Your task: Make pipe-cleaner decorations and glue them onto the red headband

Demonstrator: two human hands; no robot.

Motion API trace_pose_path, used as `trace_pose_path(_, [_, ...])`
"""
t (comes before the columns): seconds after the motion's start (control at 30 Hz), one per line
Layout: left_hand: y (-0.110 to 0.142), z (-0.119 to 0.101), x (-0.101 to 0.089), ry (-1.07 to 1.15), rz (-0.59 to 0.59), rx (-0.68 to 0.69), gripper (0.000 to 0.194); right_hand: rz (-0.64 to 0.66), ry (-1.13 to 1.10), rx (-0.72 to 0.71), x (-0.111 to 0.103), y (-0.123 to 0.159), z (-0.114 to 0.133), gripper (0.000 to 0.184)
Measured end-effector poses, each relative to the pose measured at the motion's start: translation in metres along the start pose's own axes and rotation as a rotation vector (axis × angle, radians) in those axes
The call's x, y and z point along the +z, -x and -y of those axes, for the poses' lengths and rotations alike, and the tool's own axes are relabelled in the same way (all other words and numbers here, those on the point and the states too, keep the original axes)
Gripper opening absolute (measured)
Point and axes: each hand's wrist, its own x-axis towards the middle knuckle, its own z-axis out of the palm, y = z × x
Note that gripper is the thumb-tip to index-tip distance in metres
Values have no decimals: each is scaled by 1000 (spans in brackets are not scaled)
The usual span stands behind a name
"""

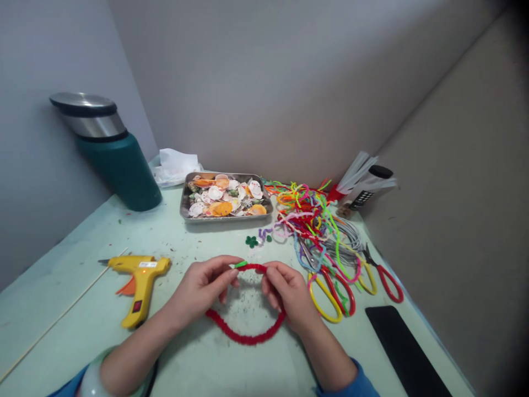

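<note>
A red pipe cleaner [250, 339] is bent into a ring between my two hands, over the middle of the table. My left hand [212, 278] pinches the ring's upper left part, where a short bright green piece [240, 264] shows at the fingertips. On the upper right part, my right hand [285, 284] is closed with thumb and fingers on the red pipe cleaner. The ring's lower curve hangs toward me, below the hands. Parts of it on both sides are hidden by my fingers. A small dark green flower shape [251, 241] lies just beyond my hands.
A yellow glue gun [142, 281] and a thin stick [61, 314] lie left. Behind are a teal bottle [119, 171] and a metal tray [225, 219] of shells. Right are tangled pipe cleaners [306, 215], yellow-handled scissors [324, 298], red-handled scissors [390, 284] and a black strip [405, 350].
</note>
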Motion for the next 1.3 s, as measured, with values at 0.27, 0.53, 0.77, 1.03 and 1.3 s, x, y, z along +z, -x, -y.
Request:
trace_pose_path(0.27, [-2, -2, -4, 40, -185, 117, 43, 166, -238, -31, -3, 7, 13, 21])
trace_pose_path(0.53, [1, -7, -9, -99, -687, 346, 21, 221, -30, -260, -5, 13, 15, 14])
trace_pose_path(0.77, [12, -11, 5, -207, -146, 445, 12, 204, 74, -359, 17, 10, 5, 10])
trace_pose_path(1.03, [15, -15, 7, -49, -24, 259, 19, 143, 289, -450, 24, 11, 1, 6])
trace_pose_path(1.3, [23, -19, 12, -161, 93, 183, 30, -129, 311, -582, 11, 13, 1, 11])
